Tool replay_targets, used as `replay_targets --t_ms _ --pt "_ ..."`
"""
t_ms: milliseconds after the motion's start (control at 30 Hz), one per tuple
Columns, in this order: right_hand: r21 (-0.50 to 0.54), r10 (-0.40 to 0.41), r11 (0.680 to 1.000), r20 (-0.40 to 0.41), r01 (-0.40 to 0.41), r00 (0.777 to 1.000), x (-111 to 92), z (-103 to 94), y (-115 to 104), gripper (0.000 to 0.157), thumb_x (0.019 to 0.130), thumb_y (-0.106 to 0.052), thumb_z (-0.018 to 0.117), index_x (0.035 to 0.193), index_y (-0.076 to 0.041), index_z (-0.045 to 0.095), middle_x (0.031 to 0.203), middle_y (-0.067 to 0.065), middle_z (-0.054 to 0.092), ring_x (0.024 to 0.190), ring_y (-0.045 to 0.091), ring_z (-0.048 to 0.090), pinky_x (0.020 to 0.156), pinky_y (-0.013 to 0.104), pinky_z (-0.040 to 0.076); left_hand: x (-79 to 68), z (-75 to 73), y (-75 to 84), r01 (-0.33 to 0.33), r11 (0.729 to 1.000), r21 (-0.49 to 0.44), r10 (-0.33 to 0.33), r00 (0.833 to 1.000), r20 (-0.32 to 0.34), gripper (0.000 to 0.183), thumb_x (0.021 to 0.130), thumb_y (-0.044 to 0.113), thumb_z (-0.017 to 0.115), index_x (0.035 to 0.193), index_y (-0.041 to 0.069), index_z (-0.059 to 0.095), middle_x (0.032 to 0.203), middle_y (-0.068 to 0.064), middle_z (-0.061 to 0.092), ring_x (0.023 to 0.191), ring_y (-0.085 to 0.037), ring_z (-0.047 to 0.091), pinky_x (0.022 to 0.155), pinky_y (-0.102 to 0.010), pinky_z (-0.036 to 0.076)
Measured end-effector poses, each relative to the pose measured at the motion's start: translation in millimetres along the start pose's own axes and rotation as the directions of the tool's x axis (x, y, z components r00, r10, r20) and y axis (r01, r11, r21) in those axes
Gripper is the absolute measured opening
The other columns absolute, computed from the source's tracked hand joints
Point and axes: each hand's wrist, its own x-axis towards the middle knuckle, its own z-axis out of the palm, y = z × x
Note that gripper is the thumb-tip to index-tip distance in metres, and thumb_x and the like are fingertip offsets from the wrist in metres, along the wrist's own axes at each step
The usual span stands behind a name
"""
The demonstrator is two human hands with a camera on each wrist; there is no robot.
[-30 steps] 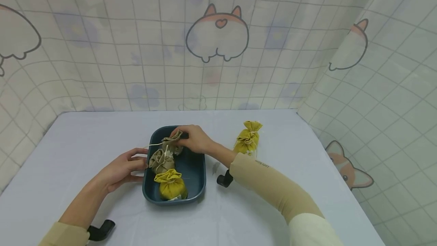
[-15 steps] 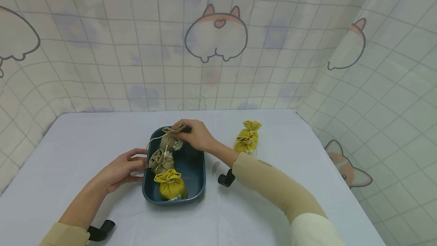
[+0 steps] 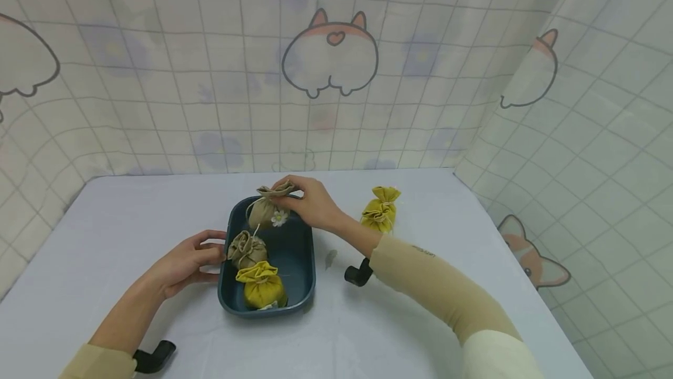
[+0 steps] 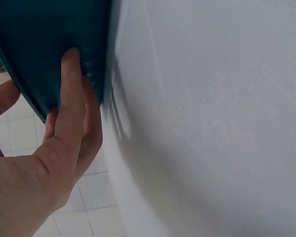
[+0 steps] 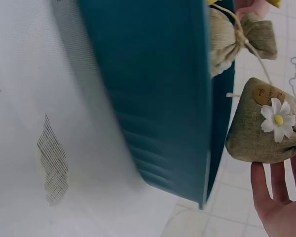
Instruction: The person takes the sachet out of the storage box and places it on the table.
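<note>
My right hand (image 3: 315, 204) pinches a brown drawstring pouch (image 3: 261, 213) by its gathered neck, over the far end of the blue bin (image 3: 299, 271). The pouch carries a white daisy and hangs at rim height beside the bin in the right wrist view. Another brown pouch (image 3: 248, 250) and a yellow pouch (image 3: 264, 290) lie along the bin's left side. Against that side's outer wall rests my left hand (image 3: 189, 262); in the left wrist view its fingers (image 4: 71, 94) lie extended along the wall.
More yellow pouches (image 3: 381, 209) lie on the white table (image 3: 399, 320), right of the bin, partly behind my right forearm. A grey patch (image 3: 330, 259) marks the cloth near the bin. A patterned curtain (image 3: 236, 75) rises behind the table.
My right hand has raised the brown pouch from the bin's far left and moved it back and slightly right; its daisy now shows. The left hand stays at the bin wall.
</note>
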Motion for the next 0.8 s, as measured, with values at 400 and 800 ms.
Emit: replay_targets --t_ms 400,800 --pt "0.002 0.003 1.0 -0.029 -0.003 1.0 -16 -24.8 -16 0.021 0.098 -0.013 0.072 0.118 -0.011 0.07 0.118 0.001 0.069 0.108 0.013 0.065 0.082 0.029 0.058 -0.4 0.3 -2.1 0.009 1.0 0.008 -0.009 1.0 -0.013 0.065 0.096 0.007 0.054 0.154 -0.004 0.026 0.13 -0.02 0.059 0.111 -0.028 0.062 0.092 -0.05 0.057" --pt "-0.006 0.046 0.999 -0.077 -0.046 0.996 -37 -54.2 -30 0.019 0.096 -0.013 0.074 0.115 -0.012 0.073 0.116 0.0 0.071 0.106 0.016 0.066 0.082 0.033 0.059 0.4 0.9 -1.0 0.002 1.0 0.009 -0.002 1.0 -0.02 0.064 0.096 0.007 0.054 0.153 -0.004 0.026 0.129 -0.02 0.059 0.11 -0.029 0.062 0.091 -0.051 0.058"
